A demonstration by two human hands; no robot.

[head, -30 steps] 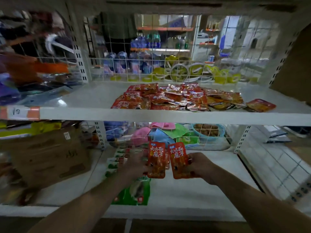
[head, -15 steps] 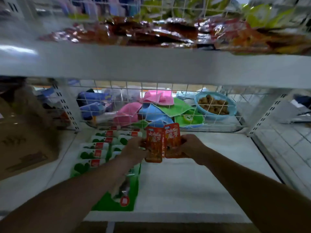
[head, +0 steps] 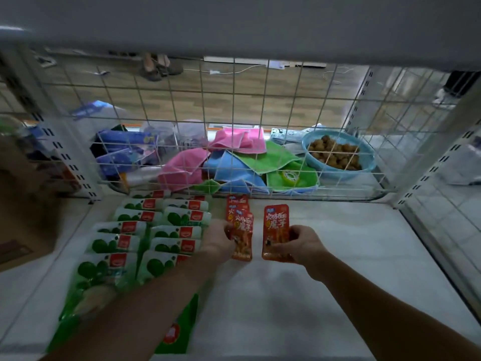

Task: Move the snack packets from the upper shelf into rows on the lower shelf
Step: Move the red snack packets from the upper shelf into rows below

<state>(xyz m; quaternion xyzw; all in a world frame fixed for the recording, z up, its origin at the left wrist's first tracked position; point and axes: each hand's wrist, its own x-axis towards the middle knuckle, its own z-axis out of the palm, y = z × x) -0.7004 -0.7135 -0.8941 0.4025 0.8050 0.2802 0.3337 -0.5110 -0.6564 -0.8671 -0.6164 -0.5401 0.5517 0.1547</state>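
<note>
My left hand (head: 218, 239) grips a red snack packet (head: 243, 237) by its left edge, low over the white lower shelf (head: 338, 256). Behind it, more red packets (head: 236, 204) lie overlapping in a line toward the wire back. My right hand (head: 302, 244) pinches a second red packet (head: 276, 230) at its lower right, held apart to the right of the first. The underside of the upper shelf (head: 234, 27) fills the top of the view; its packets are hidden.
Two rows of green-and-white packets (head: 161, 230) lie left of the red ones. A wire grid (head: 234, 126) closes the back; behind it are coloured cloths (head: 234, 162) and a blue bowl (head: 369, 160) of brown balls. A cardboard box (head: 23, 204) stands at left.
My head has dropped, so the upper shelf's packets left the view. Both hands moved down and forward to the lower shelf, and the two red packets have separated.
</note>
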